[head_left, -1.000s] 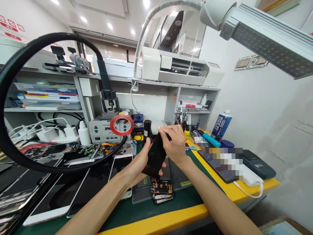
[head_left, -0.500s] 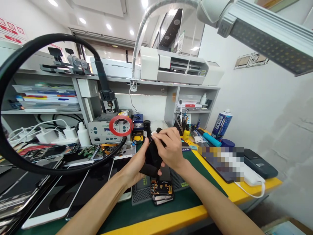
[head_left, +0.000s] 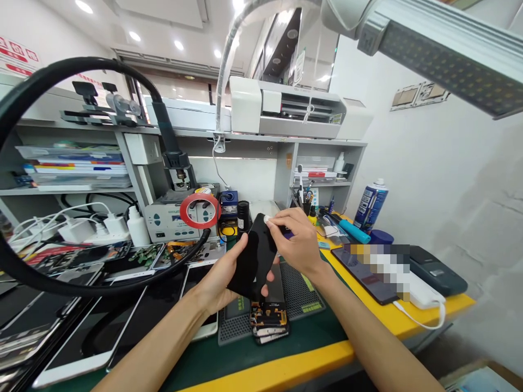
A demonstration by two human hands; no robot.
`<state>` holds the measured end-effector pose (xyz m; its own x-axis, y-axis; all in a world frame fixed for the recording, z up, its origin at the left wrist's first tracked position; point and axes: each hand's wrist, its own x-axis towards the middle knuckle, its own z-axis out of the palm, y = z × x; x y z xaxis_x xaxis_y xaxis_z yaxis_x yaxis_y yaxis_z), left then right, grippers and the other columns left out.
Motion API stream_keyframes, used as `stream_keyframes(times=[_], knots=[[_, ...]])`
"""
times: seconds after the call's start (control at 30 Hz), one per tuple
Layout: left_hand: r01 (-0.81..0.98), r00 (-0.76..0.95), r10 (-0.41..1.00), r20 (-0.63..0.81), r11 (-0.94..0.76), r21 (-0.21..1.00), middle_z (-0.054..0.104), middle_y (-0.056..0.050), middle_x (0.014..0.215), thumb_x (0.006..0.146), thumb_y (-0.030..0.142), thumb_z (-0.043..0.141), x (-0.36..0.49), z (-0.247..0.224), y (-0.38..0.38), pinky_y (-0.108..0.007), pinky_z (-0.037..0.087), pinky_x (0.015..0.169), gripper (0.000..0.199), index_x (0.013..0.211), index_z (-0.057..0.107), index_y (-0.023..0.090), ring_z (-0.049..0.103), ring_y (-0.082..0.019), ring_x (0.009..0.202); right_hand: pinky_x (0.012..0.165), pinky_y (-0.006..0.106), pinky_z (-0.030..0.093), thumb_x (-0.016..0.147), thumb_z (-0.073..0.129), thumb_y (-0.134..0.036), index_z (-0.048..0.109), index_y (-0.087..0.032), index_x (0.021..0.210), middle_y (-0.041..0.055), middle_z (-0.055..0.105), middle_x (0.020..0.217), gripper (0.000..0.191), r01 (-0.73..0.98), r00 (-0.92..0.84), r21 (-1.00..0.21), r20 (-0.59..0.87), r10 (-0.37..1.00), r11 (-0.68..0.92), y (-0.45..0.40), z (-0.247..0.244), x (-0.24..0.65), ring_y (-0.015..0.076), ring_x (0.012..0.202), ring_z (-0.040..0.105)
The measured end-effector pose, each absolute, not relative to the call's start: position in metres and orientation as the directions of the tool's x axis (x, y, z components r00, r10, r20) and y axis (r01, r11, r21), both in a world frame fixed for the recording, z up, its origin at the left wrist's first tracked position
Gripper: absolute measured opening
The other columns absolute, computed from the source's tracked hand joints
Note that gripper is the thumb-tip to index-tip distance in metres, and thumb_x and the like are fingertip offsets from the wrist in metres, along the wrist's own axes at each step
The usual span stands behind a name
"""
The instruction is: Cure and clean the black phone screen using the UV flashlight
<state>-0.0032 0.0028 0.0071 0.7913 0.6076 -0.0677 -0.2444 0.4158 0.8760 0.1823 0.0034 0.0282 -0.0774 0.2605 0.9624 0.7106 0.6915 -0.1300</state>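
A glossy black phone panel (head_left: 254,258) is tilted up over the mat, with my left hand (head_left: 223,277) wrapped round its lower left side and fingertips showing at its right edge. My right hand (head_left: 297,237) pinches a small white piece (head_left: 267,219) against the panel's top right corner. Below the panel, an opened phone (head_left: 269,321) with orange flex parts and a dark battery lies on a grey perforated mat (head_left: 239,329). The upper part of the opened phone is hidden by the panel and my left fingers.
Several phones and tablets (head_left: 77,337) lie at left, under a thick black hose (head_left: 81,291). Behind are a rework station (head_left: 163,218) with red tape (head_left: 186,211) and a black cylinder (head_left: 243,218). At right are a dark phone (head_left: 363,277) and a spray can (head_left: 371,204).
The black panel has turned so that its broad glossy face shows. My right hand has shifted slightly right and still pinches the white piece at the top. The view has moved slightly.
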Motion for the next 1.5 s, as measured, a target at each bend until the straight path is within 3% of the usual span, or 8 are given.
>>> stream_keyframes(times=[0.43,1.0,1.33,1.5], knots=[[-0.205,0.815,0.573,-0.091,0.432,0.878,0.069,-0.016,0.089,0.095,0.067,0.038,-0.002,0.004,0.005,-0.034,0.052,0.069,0.071,0.114,0.068,0.005,0.067,-0.023,0.066,0.083,0.039,0.049,0.091,0.064,-0.011,0.068,-0.021,0.090,0.0034,0.068,0.088,0.010,0.723,-0.129,-0.065,0.966,0.226,0.688,0.005,0.034,0.177,0.0186,0.089,0.059],[-0.352,0.832,0.551,0.067,0.432,0.830,0.069,-0.018,0.093,0.098,0.063,0.029,-0.011,0.004,0.012,-0.040,0.050,0.076,0.074,0.119,0.067,0.003,0.068,-0.026,0.071,0.075,0.038,0.053,0.080,0.070,-0.001,0.066,-0.018,0.089,0.0065,0.067,0.085,0.020,0.721,-0.132,0.046,0.989,0.072,0.692,-0.019,0.040,0.197,0.0203,0.085,0.061],[-0.363,0.841,0.533,0.095,0.425,0.829,0.070,-0.020,0.095,0.099,0.061,0.026,-0.014,0.007,0.010,-0.041,0.050,0.076,0.075,0.121,0.067,0.002,0.069,-0.028,0.073,0.075,0.036,0.054,0.080,0.071,-0.001,0.069,-0.017,0.089,0.0069,0.067,0.085,0.018,0.669,-0.045,-0.038,0.995,0.092,0.743,-0.024,0.038,0.197,0.0198,0.086,0.064],[-0.402,0.837,0.532,0.130,0.436,0.805,0.069,-0.022,0.108,0.100,0.057,0.027,-0.013,0.007,0.008,-0.041,0.051,0.074,0.070,0.122,0.067,0.004,0.069,-0.028,0.078,0.074,0.035,0.054,0.084,0.069,-0.008,0.072,-0.020,0.089,0.0054,0.068,0.088,0.013,0.507,0.139,-0.283,0.959,0.247,0.814,-0.025,0.036,0.196,0.0197,0.085,0.065]])
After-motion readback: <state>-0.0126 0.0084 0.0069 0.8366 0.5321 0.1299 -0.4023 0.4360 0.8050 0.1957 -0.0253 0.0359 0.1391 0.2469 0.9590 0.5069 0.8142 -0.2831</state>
